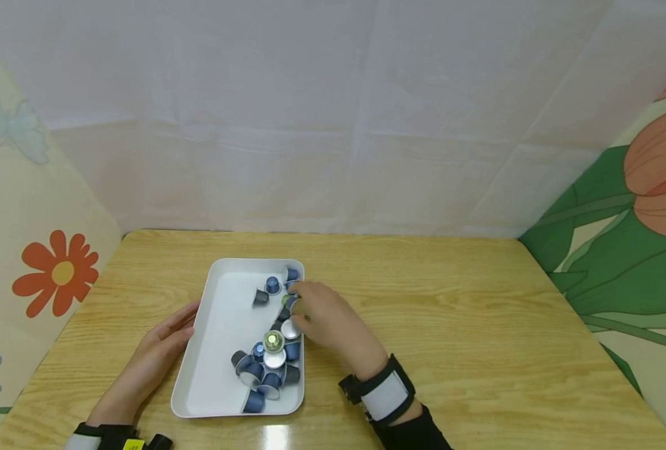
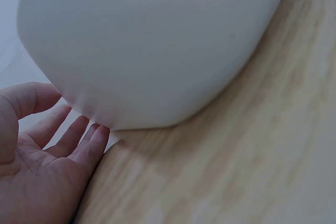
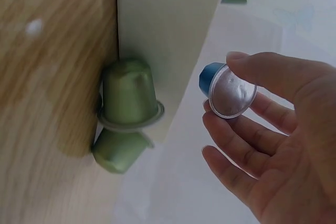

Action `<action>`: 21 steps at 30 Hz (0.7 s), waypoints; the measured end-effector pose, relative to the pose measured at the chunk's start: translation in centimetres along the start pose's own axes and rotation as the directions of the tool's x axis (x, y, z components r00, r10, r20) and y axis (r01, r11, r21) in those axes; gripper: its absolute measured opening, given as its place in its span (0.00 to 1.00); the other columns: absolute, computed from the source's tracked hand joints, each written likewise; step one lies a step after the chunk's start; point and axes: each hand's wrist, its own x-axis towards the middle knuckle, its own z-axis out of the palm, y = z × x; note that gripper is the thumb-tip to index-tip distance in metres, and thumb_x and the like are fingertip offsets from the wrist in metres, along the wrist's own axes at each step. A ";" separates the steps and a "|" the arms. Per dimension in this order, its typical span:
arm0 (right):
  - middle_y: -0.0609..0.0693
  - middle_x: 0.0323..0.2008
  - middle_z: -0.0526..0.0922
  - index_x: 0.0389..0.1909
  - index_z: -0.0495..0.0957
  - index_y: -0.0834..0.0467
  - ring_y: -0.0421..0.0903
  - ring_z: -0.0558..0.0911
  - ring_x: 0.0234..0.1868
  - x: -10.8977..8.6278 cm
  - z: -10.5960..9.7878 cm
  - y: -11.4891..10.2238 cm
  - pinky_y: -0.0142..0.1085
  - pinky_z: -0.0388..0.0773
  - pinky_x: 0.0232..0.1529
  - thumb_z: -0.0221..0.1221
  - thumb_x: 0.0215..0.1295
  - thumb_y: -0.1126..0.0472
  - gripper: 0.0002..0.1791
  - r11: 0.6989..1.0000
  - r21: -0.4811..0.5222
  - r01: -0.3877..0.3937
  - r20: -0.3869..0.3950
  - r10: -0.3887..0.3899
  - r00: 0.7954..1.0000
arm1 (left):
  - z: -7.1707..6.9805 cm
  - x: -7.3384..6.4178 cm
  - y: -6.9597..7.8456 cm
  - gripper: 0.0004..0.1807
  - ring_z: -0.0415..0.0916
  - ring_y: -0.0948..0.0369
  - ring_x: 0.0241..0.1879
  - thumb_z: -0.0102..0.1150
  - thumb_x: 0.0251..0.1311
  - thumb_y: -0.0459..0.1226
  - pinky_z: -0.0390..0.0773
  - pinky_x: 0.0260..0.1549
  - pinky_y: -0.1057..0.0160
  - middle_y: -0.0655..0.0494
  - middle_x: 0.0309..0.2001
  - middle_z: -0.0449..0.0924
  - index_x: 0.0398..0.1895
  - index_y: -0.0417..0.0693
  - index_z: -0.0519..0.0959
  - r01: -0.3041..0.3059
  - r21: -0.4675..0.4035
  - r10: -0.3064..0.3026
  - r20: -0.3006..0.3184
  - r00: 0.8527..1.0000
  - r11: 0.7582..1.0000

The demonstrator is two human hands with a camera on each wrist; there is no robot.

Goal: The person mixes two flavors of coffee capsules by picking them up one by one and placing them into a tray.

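My right hand (image 1: 328, 317) is over the right edge of a white tray (image 1: 220, 331). In the right wrist view, thumb and fingers pinch a blue coffee capsule (image 3: 233, 93) by its rim, silver lid facing the palm. Along the tray's right half lie several coffee capsules, among them a green capsule (image 1: 273, 340), a grey capsule (image 1: 261, 297) and a dark blue capsule (image 1: 253, 402). My left hand (image 1: 155, 350) touches the tray's left side from outside, its fingertips against the wall in the left wrist view.
Two green capsules (image 3: 128, 93) show by a white wall and wood in the right wrist view. The wooden table (image 1: 451, 325) extends right of the tray. A white cloth (image 1: 333, 125) hangs behind, with flower-patterned panels (image 1: 636, 269) at both sides.
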 end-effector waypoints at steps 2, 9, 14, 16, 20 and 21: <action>0.55 0.59 0.78 0.63 0.72 0.59 0.51 0.76 0.60 0.1 0.4 -0.4 0.43 0.72 0.62 0.65 0.66 0.59 0.27 1.000 -0.027 0.014 0.015 -0.013 1.000 | 0.0 0.0 0.0 0.35 0.66 0.81 0.59 0.49 0.75 0.41 0.69 0.54 0.77 0.33 0.75 0.47 0.76 0.31 0.50 0.000 0.002 0.000 -0.001 1.000 1.000; 0.51 0.54 0.82 0.61 0.75 0.57 0.48 0.79 0.56 0.3 1.4 -1.4 0.42 0.74 0.60 0.67 0.64 0.58 0.25 0.983 -0.144 0.113 0.026 -0.111 0.994 | -0.1 0.0 0.0 0.35 0.67 0.81 0.58 0.49 0.75 0.40 0.69 0.55 0.77 0.31 0.75 0.46 0.75 0.30 0.50 -0.011 -0.011 0.011 0.005 1.000 1.000; 0.50 0.51 0.83 0.60 0.75 0.56 0.46 0.80 0.53 0.2 1.8 -1.5 0.39 0.76 0.57 0.67 0.63 0.59 0.24 0.976 -0.162 0.143 0.018 -0.142 0.990 | -0.1 -0.1 0.0 0.35 0.67 0.81 0.59 0.48 0.75 0.40 0.70 0.55 0.76 0.32 0.75 0.46 0.76 0.30 0.50 -0.008 -0.016 0.008 0.007 1.000 1.000; 0.49 0.50 0.83 0.59 0.76 0.56 0.45 0.81 0.53 0.2 1.9 -1.5 0.39 0.76 0.57 0.68 0.62 0.60 0.24 0.976 -0.163 0.148 0.012 -0.148 0.989 | -0.1 -0.1 0.0 0.35 0.67 0.81 0.59 0.48 0.75 0.40 0.70 0.54 0.76 0.31 0.75 0.46 0.76 0.30 0.50 -0.009 -0.017 0.009 0.007 1.000 1.000; 0.49 0.49 0.83 0.59 0.76 0.56 0.45 0.81 0.53 0.3 1.9 -1.4 0.39 0.76 0.58 0.68 0.62 0.60 0.24 0.975 -0.163 0.151 0.008 -0.152 0.988 | -0.1 -0.1 0.0 0.35 0.66 0.81 0.59 0.48 0.76 0.39 0.70 0.54 0.77 0.31 0.75 0.45 0.75 0.29 0.50 -0.016 -0.020 0.017 0.015 1.000 1.000; 0.49 0.50 0.83 0.59 0.77 0.56 0.45 0.81 0.53 0.3 1.9 -1.4 0.39 0.76 0.58 0.68 0.62 0.59 0.24 0.975 -0.163 0.151 0.009 -0.151 0.988 | -0.1 0.0 0.0 0.35 0.66 0.81 0.59 0.48 0.76 0.39 0.70 0.54 0.77 0.31 0.75 0.44 0.76 0.29 0.49 -0.015 -0.021 0.016 0.015 1.000 1.000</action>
